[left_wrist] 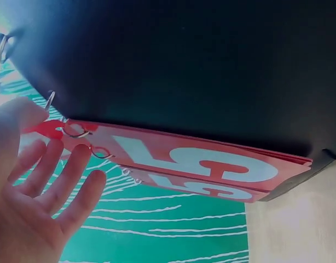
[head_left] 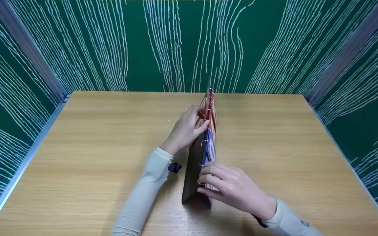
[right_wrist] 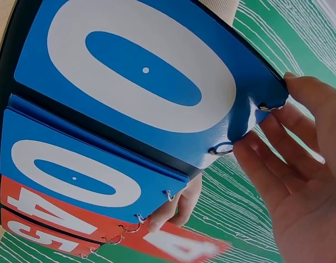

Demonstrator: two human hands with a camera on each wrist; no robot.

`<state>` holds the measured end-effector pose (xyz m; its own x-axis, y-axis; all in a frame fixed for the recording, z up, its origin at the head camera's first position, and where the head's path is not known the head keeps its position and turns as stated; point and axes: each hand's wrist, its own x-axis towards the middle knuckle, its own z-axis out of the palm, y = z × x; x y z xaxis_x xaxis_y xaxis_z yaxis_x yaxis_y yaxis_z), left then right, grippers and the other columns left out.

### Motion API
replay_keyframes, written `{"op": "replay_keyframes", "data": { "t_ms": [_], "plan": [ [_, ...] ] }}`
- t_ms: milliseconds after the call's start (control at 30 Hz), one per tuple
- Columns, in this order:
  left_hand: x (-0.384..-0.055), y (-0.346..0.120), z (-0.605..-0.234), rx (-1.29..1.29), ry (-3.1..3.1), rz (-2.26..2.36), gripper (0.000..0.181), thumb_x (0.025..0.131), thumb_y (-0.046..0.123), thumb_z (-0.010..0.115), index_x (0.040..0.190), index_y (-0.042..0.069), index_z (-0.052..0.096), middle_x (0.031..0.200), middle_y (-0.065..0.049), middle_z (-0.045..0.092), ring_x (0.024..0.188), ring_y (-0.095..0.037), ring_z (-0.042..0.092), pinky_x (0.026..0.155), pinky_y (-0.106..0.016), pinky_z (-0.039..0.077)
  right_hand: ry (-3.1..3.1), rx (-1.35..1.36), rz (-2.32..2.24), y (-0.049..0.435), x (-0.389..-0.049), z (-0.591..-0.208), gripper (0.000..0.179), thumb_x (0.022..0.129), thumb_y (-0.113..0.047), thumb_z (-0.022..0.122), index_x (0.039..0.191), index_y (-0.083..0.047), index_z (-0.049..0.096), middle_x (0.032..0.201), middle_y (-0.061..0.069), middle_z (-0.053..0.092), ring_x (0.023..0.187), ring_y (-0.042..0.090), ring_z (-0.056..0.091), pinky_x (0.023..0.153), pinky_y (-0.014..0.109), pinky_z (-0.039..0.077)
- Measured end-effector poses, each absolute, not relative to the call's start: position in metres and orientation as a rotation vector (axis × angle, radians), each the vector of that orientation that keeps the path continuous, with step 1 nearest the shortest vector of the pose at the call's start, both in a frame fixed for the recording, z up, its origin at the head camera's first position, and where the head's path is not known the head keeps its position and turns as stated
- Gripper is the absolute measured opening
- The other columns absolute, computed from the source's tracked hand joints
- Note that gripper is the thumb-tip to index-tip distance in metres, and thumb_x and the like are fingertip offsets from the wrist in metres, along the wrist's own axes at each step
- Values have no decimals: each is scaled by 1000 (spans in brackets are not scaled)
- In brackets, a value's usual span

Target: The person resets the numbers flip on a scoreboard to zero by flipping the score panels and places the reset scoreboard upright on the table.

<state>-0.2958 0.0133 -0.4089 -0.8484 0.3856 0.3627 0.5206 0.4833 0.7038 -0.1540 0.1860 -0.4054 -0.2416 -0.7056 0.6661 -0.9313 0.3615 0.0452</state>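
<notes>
A flip scoreboard (head_left: 194, 173) stands like a tent on the table, with number cards hung on metal rings along its top edge. In the left wrist view its red cards (left_wrist: 222, 164) show a white 5 below the black back panel. At the far part of the ridge my left hand (head_left: 184, 131) pinches a red number card (right_wrist: 184, 244), swung up over the rings with a white 4 and blurred. Nearer, my right hand (head_left: 233, 185) grips the top edge beside a large blue card (right_wrist: 217, 98) with a white 0, thumb and fingers on either side.
A wooden table (head_left: 77, 147) lies under the scoreboard. Green walls (head_left: 136, 49) with white wavy lines rise at the back and both sides. A smaller blue 0 card (right_wrist: 75, 175) hangs between the large blue card and the red ones.
</notes>
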Motion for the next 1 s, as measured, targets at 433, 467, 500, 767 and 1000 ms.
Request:
{"op": "replay_keyframes", "data": {
  "t_ms": [433, 467, 500, 767, 1000],
  "plan": [
    [-295, 14, -409, -881, -2583, -1100, 32, 98, 33, 67, 128, 22, 69, 139, -1, 64, 129, -19, 57, 113, -42, 47, -2078, 1399, 492, 186, -152, -405, 17, 89, -23, 79, 100, -14, 70, 105, -4, 68, 101, 12, 67, 89, 26, 58],
    [-295, 14, -409, -880, -2581, -1095, 32, 98, 33, 67, 128, 22, 69, 139, -1, 65, 128, -19, 57, 113, -41, 48, -2080, 1398, 492, 186, -152, -405, 16, 90, -24, 78, 100, -14, 70, 105, -5, 68, 101, 12, 67, 89, 26, 58],
    [-295, 14, -409, -883, -2575, -1089, 31, 98, 32, 67, 127, 22, 69, 138, -1, 66, 127, -19, 58, 112, -41, 48, -2079, 1398, 490, 186, -152, -405, 16, 91, -24, 78, 100, -14, 70, 105, -5, 68, 101, 12, 67, 89, 26, 58],
    [-298, 16, -413, -917, -2558, -1031, 27, 102, 31, 61, 126, 21, 70, 134, 2, 68, 123, -18, 59, 107, -39, 50, -2018, 1417, 501, 186, -155, -405, 12, 94, -24, 74, 98, -13, 69, 104, -3, 68, 101, 14, 68, 92, 27, 58],
    [-299, 16, -414, -946, -2598, -969, 30, 106, 34, 52, 126, 21, 70, 135, 3, 67, 126, -19, 56, 109, -42, 48, -1996, 1419, 494, 185, -155, -406, 13, 98, -26, 68, 98, -13, 70, 103, -3, 69, 100, 14, 70, 92, 28, 59]
  ]
}}
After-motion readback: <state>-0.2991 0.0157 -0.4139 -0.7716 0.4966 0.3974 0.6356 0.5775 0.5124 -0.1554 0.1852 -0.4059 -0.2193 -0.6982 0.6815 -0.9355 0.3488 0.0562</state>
